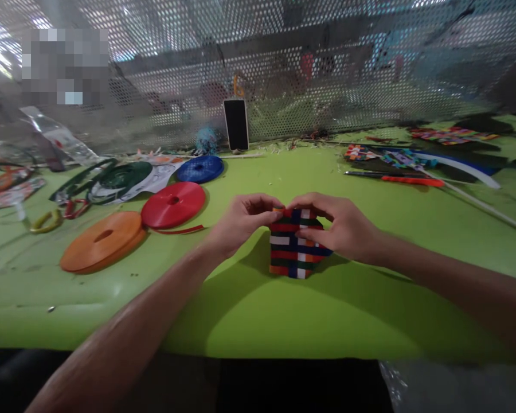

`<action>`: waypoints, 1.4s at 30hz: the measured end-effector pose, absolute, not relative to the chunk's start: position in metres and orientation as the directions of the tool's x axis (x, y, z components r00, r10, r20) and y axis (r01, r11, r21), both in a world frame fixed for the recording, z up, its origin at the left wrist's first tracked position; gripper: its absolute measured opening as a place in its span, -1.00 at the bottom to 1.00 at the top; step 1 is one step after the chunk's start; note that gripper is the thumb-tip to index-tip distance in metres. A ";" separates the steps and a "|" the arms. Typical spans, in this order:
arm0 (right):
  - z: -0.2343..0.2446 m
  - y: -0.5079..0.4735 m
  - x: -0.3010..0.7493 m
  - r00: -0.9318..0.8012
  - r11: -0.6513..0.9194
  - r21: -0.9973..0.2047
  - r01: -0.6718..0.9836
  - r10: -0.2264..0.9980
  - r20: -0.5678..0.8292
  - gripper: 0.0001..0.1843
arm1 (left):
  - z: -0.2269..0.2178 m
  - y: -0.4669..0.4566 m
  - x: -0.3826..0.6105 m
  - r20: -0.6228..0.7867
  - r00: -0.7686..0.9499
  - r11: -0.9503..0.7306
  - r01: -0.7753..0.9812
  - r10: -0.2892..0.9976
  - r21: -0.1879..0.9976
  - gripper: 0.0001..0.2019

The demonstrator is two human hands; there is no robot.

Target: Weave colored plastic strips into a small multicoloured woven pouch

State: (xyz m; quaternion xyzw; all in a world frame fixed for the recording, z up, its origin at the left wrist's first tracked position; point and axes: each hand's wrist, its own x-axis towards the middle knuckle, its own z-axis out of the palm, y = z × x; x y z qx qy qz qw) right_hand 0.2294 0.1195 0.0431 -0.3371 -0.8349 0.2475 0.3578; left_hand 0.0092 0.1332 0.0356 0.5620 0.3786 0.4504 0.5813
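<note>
Between my hands, a small woven strip piece [292, 255] in red, blue, green, white and orange stands on the green table, its checked face towards me. My left hand [245, 221] pinches its upper left corner between thumb and fingers. At the upper right, my right hand [344, 226] grips it with the fingers over the top edge and the thumb on the near face. The back of the piece and the tips of some fingers are hidden.
Left of my hands lie rolls of orange [98, 244], red [178, 203], blue [200, 168] and dark green strip [126, 175]. A phone [237, 124] leans against the mesh screen [284, 74]. At right are an orange-handled tool [413, 180] and woven pieces [402, 158].
</note>
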 end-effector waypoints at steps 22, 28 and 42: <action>0.048 0.111 0.227 -0.526 0.618 -0.709 0.338 0.749 0.403 -0.65 | 0.046 0.134 -0.006 0.018 0.468 0.029 -0.093 0.884 0.995 -0.84; 0.048 0.112 0.230 -0.546 0.591 -0.736 0.330 0.756 0.361 -0.64 | 0.048 0.138 -0.014 -0.002 0.543 -0.012 0.021 0.840 1.000 -0.82; 0.047 0.114 0.229 -0.355 0.613 -0.685 0.393 0.788 0.502 -0.70 | 0.048 0.131 -0.001 0.301 0.401 -0.335 0.015 0.865 0.942 -0.70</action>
